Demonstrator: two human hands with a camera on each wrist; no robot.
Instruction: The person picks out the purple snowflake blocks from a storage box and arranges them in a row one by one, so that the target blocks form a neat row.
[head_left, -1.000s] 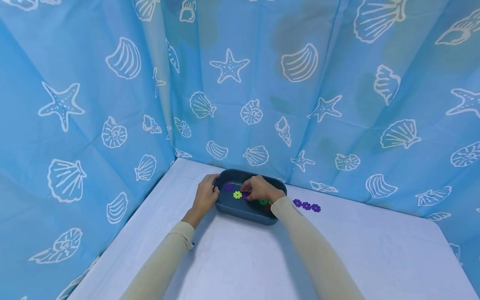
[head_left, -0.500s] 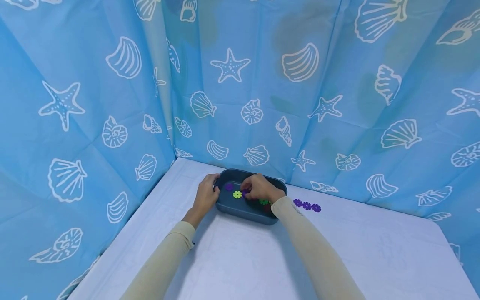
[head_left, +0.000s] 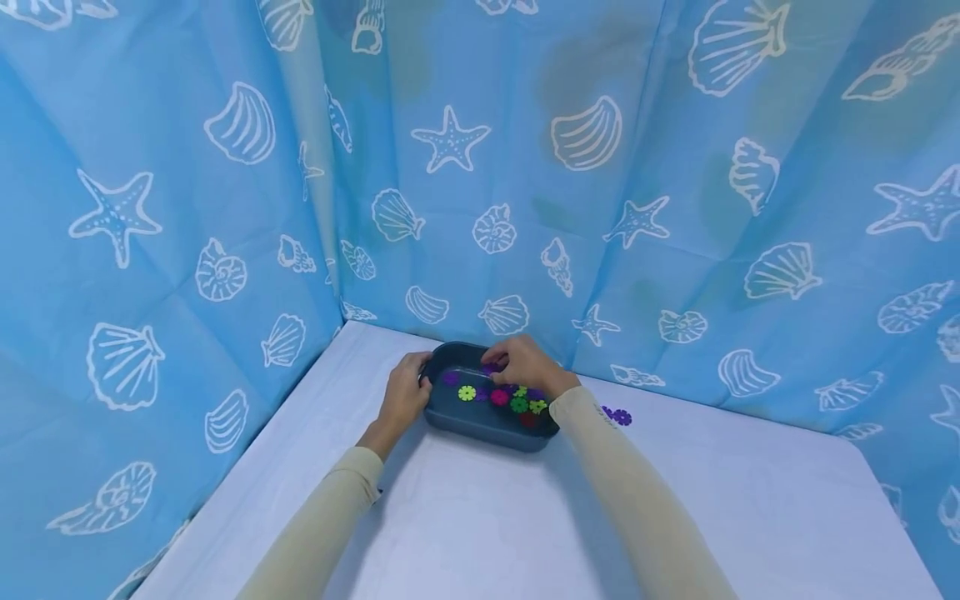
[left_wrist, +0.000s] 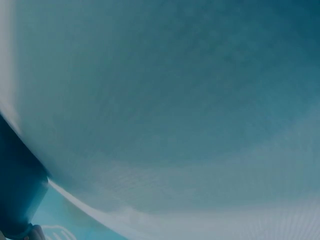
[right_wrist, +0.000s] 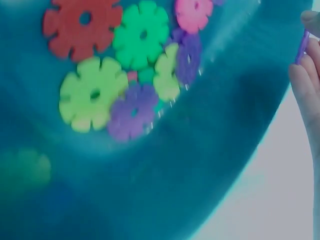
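A dark blue-grey oblong tub (head_left: pixel 480 427) stands near the far edge of the table. My left hand (head_left: pixel 405 392) grips its left rim. Over the tub's back side, my right hand (head_left: pixel 528 367) pinches a purple snowflake disc (right_wrist: pixel 302 47) between thumb and fingers, seen edge-on in the right wrist view. Inside lie several notched discs, among them a red disc (right_wrist: pixel 82 20), a green disc (right_wrist: pixel 142 35), a pink disc (head_left: pixel 499 397) and a yellow-green disc (head_left: pixel 467 392). The left wrist view is filled by a blurred surface; no hand is recognisable there.
Right of the tub, joined purple discs (head_left: pixel 621 417) lie on the white table (head_left: pixel 750 500), partly behind my right sleeve (head_left: pixel 622 475). A blue curtain (head_left: pixel 517 192) with shell prints hangs along the back and left sides.
My right hand has risen from the tub's floor toward its back rim, with a purple disc in its pinch. More discs show now. The head view has shifted slightly.
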